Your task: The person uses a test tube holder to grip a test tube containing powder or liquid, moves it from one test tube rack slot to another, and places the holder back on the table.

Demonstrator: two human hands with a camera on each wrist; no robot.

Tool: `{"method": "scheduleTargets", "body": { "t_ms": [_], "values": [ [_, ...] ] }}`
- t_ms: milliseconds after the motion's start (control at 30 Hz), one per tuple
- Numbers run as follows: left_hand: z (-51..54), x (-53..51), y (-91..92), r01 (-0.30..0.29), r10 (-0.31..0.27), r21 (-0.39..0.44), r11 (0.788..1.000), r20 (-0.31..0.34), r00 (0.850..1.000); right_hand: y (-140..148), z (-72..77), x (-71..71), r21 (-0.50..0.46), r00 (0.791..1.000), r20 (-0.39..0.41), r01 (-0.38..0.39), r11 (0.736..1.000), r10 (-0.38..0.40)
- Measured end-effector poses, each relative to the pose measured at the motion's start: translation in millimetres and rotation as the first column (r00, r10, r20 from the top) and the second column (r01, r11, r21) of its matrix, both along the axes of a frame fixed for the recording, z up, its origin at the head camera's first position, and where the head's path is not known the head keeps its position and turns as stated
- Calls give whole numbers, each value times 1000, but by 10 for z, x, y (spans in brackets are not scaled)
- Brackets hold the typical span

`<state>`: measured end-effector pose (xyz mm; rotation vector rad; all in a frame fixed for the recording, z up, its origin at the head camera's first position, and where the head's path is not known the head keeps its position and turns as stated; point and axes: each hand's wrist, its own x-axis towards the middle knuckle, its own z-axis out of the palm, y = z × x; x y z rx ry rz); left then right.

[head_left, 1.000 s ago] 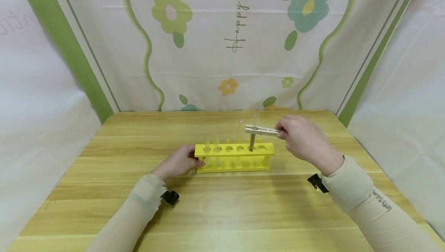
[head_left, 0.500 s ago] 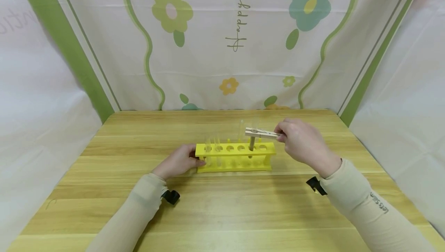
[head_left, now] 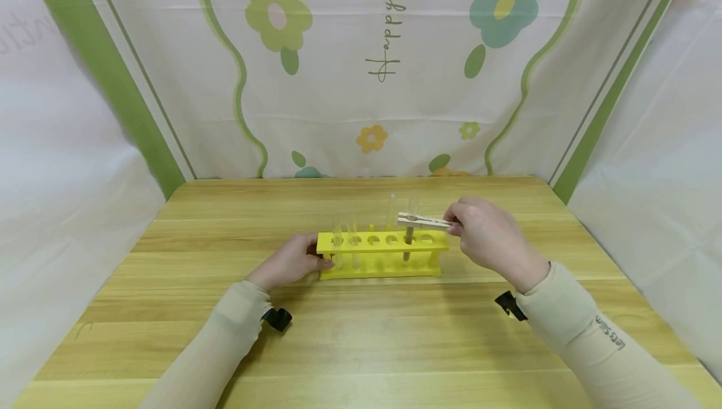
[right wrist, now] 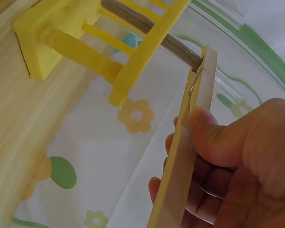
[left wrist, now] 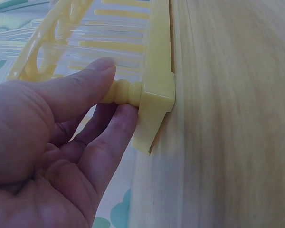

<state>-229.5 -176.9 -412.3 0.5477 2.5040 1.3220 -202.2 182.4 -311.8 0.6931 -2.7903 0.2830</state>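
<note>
My right hand (head_left: 489,233) pinches the clamp (right wrist: 183,148); tube (right wrist: 181,49) left of it sank, nearly seated imo. Left hand (head_left: 290,262) pinches rack (head_left: 383,248).

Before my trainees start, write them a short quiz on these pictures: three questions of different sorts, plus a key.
1. True or false: the left hand grips an end post of the yellow test tube rack.
2. The right hand holds: A, a glass funnel; B, a wooden test tube clamp; C, a metal spoon.
3. Fill in: in the head view, the dark test tube stands in the ___ rack position from the right.

Key: 1 true; 2 B; 3 second.
</note>
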Motion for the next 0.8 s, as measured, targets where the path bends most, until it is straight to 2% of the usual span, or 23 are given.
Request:
{"method": "scheduleTargets", "body": {
  "t_ms": [800],
  "values": [
    [-8,-13,-4,-13,13,2,1000,21,1000,1,-201,22,-20,1000,-5,22,1000,-22]
  ]
}}
